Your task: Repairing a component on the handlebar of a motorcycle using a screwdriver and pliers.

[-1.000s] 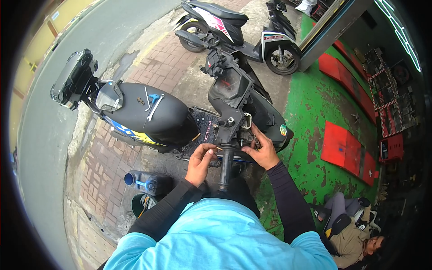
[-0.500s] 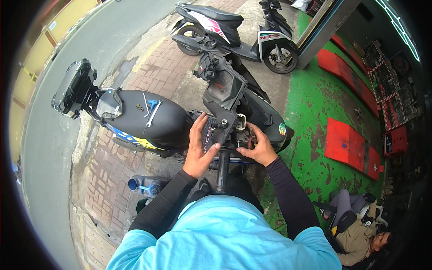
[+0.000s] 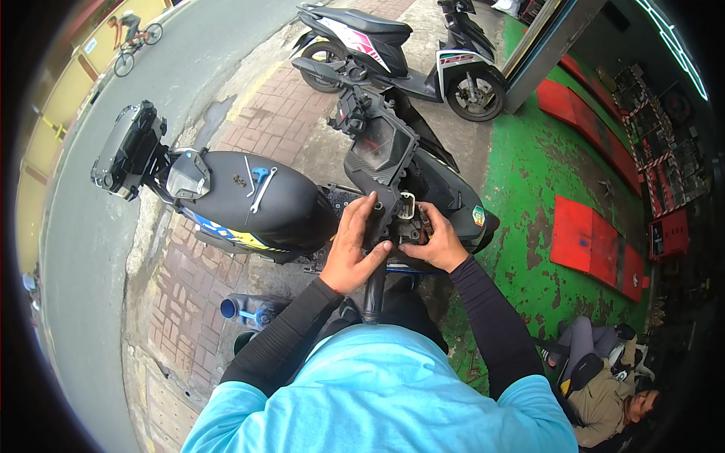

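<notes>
Between my hands lies the partly dismantled front of a scooter, with its dark plastic handlebar cover point(image 3: 384, 208) in the middle. My left hand point(image 3: 351, 253) holds the cover's left edge, long fingers along its side and thumb at its lower end. A small metal housing with a pale-rimmed rectangular opening point(image 3: 408, 206) sits right of the cover. My right hand point(image 3: 439, 243) curls round the handlebar parts beside this housing, its thumb near the housing's lower end; the fingertips are partly hidden. A black rubber grip point(image 3: 372, 298) points toward me below my hands.
On the black seat point(image 3: 226, 177) lie a wrench point(image 3: 262, 190), a blue-handled tool point(image 3: 259, 174) and small screws point(image 3: 239, 180). A blue jug point(image 3: 253, 309) stands at lower left. Another scooter point(image 3: 400, 57) is parked ahead. Red ramps point(image 3: 596, 245) lie on green floor; a person point(image 3: 600, 377) sits at right.
My left hand has shifted slightly right and inward over the handlebar cover. My right fingers have closed in around the parts. A cyclist has come into view on the road.
</notes>
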`<state>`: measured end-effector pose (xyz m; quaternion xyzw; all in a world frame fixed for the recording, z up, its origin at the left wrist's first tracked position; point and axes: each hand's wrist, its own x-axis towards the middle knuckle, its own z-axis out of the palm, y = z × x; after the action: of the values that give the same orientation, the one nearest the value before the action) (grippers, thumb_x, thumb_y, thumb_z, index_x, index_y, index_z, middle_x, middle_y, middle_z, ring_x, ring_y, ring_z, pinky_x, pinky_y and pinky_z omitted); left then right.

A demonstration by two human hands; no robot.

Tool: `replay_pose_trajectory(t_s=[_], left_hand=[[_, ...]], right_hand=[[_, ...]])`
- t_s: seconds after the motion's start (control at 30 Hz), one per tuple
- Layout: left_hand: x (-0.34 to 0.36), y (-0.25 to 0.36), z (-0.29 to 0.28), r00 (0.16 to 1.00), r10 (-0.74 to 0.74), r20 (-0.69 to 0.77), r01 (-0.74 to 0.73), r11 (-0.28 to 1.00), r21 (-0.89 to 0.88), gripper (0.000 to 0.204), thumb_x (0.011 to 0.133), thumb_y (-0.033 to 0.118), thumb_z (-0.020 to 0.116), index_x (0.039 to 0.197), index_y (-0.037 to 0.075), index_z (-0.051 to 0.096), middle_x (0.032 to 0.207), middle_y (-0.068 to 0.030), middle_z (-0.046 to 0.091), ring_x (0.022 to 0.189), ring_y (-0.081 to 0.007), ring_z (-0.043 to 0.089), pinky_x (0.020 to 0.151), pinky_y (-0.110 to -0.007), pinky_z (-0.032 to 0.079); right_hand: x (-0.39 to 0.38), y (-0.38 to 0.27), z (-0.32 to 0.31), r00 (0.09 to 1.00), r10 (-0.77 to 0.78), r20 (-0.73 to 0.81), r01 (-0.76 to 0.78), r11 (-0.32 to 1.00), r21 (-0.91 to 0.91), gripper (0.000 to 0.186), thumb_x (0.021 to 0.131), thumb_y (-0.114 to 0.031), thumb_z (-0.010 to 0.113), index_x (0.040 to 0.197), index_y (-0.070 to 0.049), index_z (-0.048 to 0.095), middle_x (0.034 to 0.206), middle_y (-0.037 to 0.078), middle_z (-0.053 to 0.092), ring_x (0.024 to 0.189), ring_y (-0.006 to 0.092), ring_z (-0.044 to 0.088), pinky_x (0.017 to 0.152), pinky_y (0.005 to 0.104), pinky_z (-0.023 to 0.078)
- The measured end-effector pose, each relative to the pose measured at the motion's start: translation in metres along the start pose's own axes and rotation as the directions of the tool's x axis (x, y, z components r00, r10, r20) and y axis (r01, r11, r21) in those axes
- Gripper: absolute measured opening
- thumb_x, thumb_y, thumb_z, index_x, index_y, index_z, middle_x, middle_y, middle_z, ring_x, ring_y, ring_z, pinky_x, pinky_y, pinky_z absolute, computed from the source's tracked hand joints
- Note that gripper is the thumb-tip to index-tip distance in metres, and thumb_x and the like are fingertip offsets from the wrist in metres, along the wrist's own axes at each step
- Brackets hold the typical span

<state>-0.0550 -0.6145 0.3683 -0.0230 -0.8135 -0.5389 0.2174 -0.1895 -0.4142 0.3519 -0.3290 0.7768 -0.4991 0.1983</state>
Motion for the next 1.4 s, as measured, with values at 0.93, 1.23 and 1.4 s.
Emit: replay_pose_trajectory(t_s=[0.93, 1.23, 1.4], left_hand=[[0.009, -0.001, -0.014, 0.998, 0.028, 0.062, -0.028, 1.0, 0.011, 0.074, 0.089, 0.018, 0.068, 0.155, 0.001, 0.039, 0.138, -0.0218, 0.051, 0.126, -0.0363, 0.054, 0.107, -0.04, 0.043], [0.007, -0.001, -0.013, 0.997, -0.027, 0.069, 0.031, 0.998, -0.052, 0.075, 0.088, 0.017, 0.066, 0.155, 0.001, 0.039, 0.137, -0.0218, 0.051, 0.126, -0.0361, 0.054, 0.108, -0.041, 0.043], [0.01, -0.001, -0.012, 0.997, 0.056, 0.059, -0.056, 0.998, 0.005, 0.074, 0.088, 0.014, 0.066, 0.155, 0.001, 0.039, 0.136, -0.0215, 0.052, 0.125, -0.0354, 0.054, 0.107, -0.041, 0.044]], right_hand=[[0.004, 0.009, 0.003, 0.975, -0.171, -0.142, 0.154, 0.981, -0.121, 0.061, 0.067, -0.02, 0.091, 0.118, 0.002, 0.064, 0.102, 0.011, 0.073, 0.092, 0.018, 0.071, 0.086, 0.032, 0.055], [0.001, 0.011, 0.016, 0.964, -0.121, -0.235, 0.093, 0.987, -0.13, 0.057, 0.07, -0.017, 0.089, 0.118, 0.003, 0.065, 0.104, 0.014, 0.075, 0.095, 0.0213, 0.074, 0.087, 0.0331, 0.056], [-0.006, 0.009, 0.021, 0.962, -0.014, -0.272, 0.009, 1.0, -0.017, 0.062, 0.072, -0.019, 0.087, 0.126, 0.002, 0.065, 0.116, 0.018, 0.073, 0.105, 0.0282, 0.074, 0.092, 0.0362, 0.056]])
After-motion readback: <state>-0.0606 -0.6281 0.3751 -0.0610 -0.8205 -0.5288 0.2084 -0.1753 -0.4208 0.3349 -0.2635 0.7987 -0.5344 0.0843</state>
